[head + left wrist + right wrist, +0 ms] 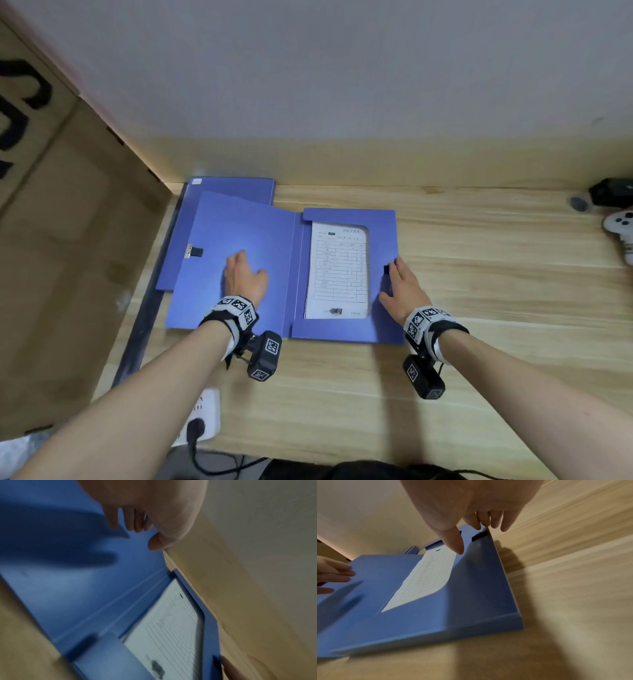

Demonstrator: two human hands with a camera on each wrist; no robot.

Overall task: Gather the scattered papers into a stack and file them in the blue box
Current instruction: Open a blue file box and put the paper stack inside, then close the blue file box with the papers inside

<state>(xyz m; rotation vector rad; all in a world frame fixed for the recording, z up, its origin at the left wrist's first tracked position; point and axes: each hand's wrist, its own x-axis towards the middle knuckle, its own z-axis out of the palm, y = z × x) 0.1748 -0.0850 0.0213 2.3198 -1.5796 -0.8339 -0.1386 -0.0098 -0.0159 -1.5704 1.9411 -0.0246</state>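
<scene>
A blue file box [383,233] lies open on the wooden desk [479,274], its lid [233,233] folded out flat to the left. A stack of printed papers [339,270] sits in the right half, framed by the blue flaps. My left hand [241,277] rests palm down on the lid with relaxed fingers [137,520]. My right hand [400,287] touches the box's right edge beside a black clasp [386,269]. Its fingers [488,519] are straight and the thumb lies on the flap. The papers [428,577] show between both hands in the right wrist view.
A second blue folder [236,186] lies behind the lid against the wall. A large cardboard box [68,240] stands along the left. A white game controller [621,226] and a black device [611,192] sit at the far right. A power strip [205,414] lies near the front edge.
</scene>
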